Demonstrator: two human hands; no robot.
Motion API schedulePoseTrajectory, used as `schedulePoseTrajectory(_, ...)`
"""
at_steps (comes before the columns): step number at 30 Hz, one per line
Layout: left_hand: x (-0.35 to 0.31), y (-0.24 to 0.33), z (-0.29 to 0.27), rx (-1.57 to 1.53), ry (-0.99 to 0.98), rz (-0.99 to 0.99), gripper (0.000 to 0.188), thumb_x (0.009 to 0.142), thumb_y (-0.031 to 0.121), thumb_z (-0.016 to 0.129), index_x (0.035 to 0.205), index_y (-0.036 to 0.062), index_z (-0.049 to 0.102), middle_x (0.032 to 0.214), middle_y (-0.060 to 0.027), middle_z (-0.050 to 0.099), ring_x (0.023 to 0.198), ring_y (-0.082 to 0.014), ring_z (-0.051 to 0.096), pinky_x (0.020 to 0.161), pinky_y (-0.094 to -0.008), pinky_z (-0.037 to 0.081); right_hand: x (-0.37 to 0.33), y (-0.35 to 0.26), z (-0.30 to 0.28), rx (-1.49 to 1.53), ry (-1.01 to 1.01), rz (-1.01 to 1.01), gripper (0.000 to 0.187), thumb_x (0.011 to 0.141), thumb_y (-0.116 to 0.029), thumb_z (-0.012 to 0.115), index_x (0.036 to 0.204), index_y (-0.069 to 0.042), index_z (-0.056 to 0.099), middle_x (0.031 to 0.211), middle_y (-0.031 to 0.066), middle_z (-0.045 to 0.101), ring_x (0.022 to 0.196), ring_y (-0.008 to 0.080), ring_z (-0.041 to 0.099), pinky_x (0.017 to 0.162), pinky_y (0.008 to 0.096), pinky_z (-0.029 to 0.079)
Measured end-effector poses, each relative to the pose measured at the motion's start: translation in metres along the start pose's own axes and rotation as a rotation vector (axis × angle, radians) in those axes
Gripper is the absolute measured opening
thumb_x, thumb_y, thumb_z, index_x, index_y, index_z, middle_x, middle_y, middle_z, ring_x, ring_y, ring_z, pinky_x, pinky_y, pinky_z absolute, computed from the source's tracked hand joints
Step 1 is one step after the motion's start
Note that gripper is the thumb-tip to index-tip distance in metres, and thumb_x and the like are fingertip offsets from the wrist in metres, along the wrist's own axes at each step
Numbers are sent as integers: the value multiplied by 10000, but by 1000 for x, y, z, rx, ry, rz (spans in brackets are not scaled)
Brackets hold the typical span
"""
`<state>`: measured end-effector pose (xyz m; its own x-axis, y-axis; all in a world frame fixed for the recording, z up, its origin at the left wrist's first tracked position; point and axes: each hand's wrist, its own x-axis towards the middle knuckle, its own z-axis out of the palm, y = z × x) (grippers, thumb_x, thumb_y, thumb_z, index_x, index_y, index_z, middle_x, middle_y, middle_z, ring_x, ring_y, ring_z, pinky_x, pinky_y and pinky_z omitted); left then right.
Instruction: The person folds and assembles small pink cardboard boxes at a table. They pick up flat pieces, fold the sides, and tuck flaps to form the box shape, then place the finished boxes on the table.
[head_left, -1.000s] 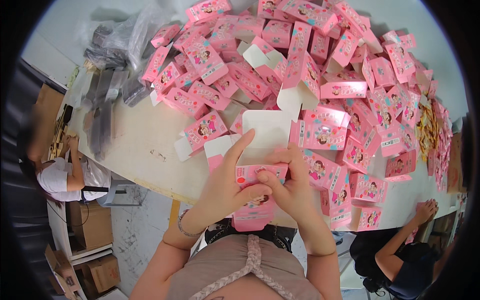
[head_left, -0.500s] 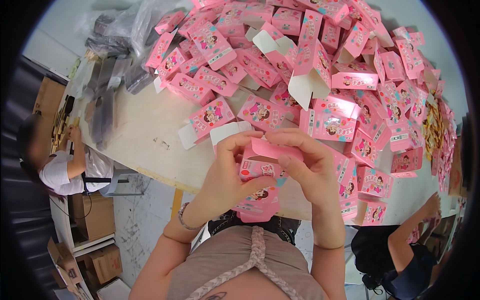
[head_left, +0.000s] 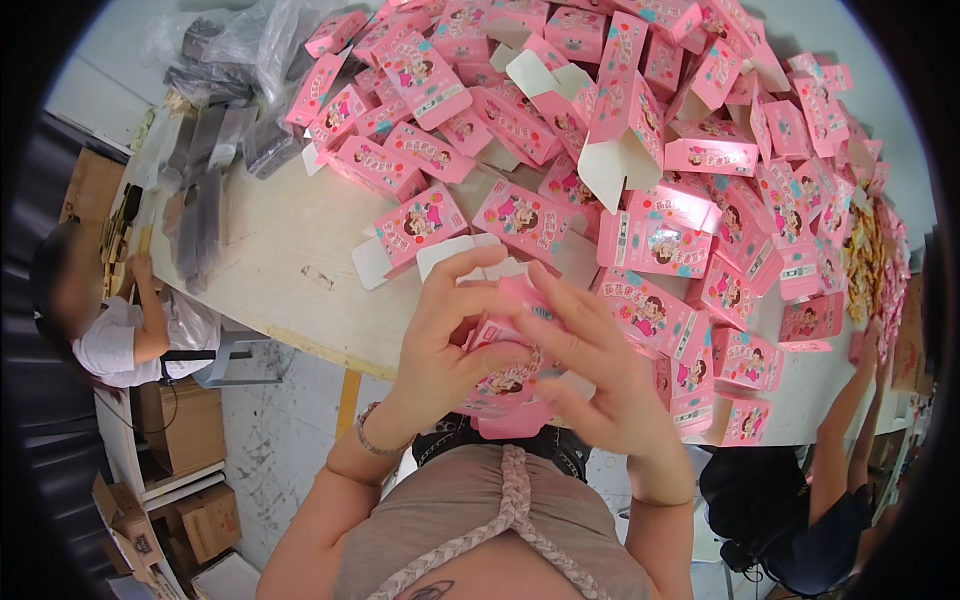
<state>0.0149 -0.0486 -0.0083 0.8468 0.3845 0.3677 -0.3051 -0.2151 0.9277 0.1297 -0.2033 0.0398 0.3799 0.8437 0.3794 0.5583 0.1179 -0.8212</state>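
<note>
In front of my body I have a pink printed carton. My left hand is closed round its left side, thumb across the printed front face. The fingers of my right hand are stretched out and apart at the carton's upper right end. Their tips reach over the top flap, and whether they press on it I cannot tell. The carton's lower flap sticks out below, close to my waist. Just beyond my hands lie more pink cartons, among them one flat on the table and one with a white flap out.
A large heap of pink cartons covers the far and right parts of the table. Clear plastic bags and dark trays are at the left. Gold wrapped packets lie far right. One person works at left, another at right.
The carton's raised top flap has been folded down. My right hand has turned and its thumb has come off the carton. The person at right now reaches farther forward.
</note>
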Motion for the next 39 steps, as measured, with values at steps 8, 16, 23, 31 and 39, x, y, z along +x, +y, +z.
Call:
schedulePoseTrajectory(8, 37, 4, -32, 311, 577, 289, 444, 969, 251, 412, 1312, -28, 367, 1462, -164, 301, 1308, -268, 363, 1081, -430, 284, 34, 25, -48, -455, 559, 320, 612, 726, -219, 751, 1259, -32, 515, 1163, 178, 566, 975, 312, 563, 833, 392, 453)
schedulePoseTrajectory(16, -9, -14, -46, 430, 339, -115, 417, 896, 45, 489, 1305, 25, 408, 1404, -139, 380, 1271, -215, 398, 1017, -364, 360, -17, 58, 52, -376, 47, 448, 594, 712, -229, 759, 1198, -8, 499, 1011, 156, 568, 885, 290, 577, 692, 404, 478)
schedulePoseTrajectory(23, 5, -14, -3, -318, 282, -386, 392, 974, 190, 444, 1312, 0, 384, 1280, -137, 477, 1136, -214, 522, 969, -371, 425, -13, 25, 10, -358, -61, -14, 498, 734, -57, 723, 1195, -10, 540, 961, 93, 593, 762, 204, 590, 600, 319, 484)
schedulePoseTrajectory(31, 42, 19, 18, -261, 37, -364, 464, 946, 221, 449, 1336, -16, 369, 1166, -116, 572, 1107, -198, 543, 964, -348, 433, 6, -5, 1, -13, 123, 270, 877, 677, -138, 810, 1407, -24, 338, 1220, 134, 531, 1102, 236, 545, 882, 333, 465)
schedulePoseTrajectory(39, 24, 11, 26, 51, -91, -74, 667, 832, 116, 658, 1388, 0, 306, 1363, -133, 384, 1274, -215, 379, 1042, -352, 315, 3, 46, 11, 89, 370, -15, 423, 799, -165, 726, 1153, -22, 543, 1097, 135, 568, 1001, 232, 543, 860, 331, 436)
